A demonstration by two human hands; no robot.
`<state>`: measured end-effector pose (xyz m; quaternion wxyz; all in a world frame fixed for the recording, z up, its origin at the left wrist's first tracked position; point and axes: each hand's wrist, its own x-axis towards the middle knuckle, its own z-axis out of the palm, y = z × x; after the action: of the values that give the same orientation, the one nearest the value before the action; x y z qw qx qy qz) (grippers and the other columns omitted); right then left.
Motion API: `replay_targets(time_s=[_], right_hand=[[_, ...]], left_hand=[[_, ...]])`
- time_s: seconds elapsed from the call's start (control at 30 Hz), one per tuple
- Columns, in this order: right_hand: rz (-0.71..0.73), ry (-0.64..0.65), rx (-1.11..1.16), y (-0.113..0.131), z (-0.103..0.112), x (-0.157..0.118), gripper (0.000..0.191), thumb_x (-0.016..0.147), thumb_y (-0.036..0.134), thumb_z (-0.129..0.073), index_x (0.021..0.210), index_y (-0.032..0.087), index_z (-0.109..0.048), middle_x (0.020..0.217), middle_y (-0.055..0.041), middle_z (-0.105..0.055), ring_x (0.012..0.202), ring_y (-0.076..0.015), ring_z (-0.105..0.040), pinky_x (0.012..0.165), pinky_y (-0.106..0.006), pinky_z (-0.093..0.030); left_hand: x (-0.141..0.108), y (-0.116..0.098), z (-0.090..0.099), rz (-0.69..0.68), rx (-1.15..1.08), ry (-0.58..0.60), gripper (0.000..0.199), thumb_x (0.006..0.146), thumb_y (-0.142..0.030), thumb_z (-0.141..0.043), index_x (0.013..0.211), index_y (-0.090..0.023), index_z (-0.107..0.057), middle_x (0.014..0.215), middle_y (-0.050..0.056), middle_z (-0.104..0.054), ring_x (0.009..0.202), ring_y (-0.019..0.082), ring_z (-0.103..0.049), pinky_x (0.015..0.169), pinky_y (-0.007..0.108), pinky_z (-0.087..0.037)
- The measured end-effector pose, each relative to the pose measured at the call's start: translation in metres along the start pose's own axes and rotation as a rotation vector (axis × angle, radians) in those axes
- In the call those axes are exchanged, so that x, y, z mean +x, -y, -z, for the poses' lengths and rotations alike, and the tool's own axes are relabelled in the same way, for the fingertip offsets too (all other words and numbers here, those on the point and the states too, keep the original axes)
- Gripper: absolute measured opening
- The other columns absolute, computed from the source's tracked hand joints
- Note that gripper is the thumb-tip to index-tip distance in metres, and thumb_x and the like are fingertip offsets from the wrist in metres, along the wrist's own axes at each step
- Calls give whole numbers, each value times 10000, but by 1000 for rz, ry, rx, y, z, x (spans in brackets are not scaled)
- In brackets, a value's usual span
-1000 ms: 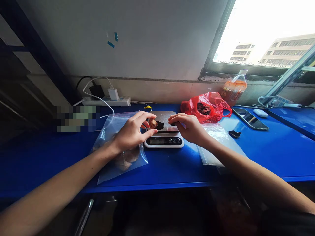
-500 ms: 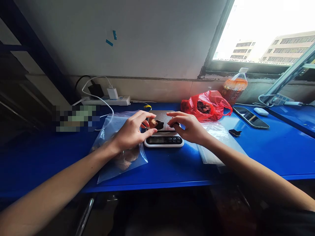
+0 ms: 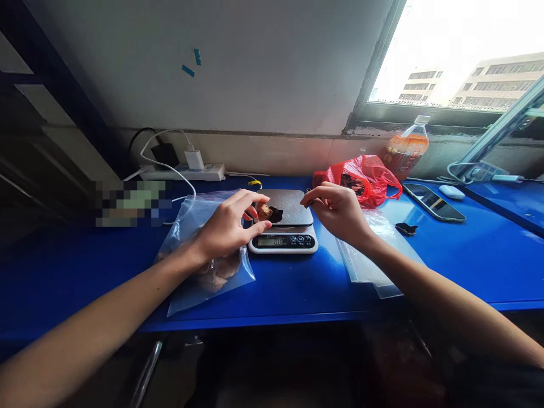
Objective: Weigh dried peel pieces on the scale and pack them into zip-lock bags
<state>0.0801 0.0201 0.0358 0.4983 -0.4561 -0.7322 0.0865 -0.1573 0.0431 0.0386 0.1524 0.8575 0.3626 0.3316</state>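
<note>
Curved around a crumpled brown-and-black dried piece, my left hand has its fingers on the far side and its thumb on the near side. The piece is over the left half of a small digital scale; whether it rests on the plate is hidden. At the scale's right edge my right hand pinches a small dark flake, mostly covered by the fingertips. Under my left forearm lies a clear plastic bag holding pinkish-brown pieces. Flat clear bags lie below my right wrist.
Behind my right hand sits a red plastic bag with dark pieces inside. A bottle, a phone, a white earbud case and a black curled piece are on the right. A power strip with cables runs along the wall.
My right hand has moved right and slightly up, away from the scale plate, with its fingers drawn closer together on the dark flake. My left hand has stayed in place.
</note>
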Motion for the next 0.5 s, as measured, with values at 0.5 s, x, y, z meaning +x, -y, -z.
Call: replay_targets(time_s=[0.5], right_hand=[[-50,218,133,-7,-4,-1,155,805,173,-571,875,189,-708,926,-51,-614,816,-139,-603,648,-252,-512]], left_hand=[[0,-1,1,-1,15,5,376,802,-342,-673,1135,-181,-604,1111,74,-631,824,181,-664,712,326,-554]])
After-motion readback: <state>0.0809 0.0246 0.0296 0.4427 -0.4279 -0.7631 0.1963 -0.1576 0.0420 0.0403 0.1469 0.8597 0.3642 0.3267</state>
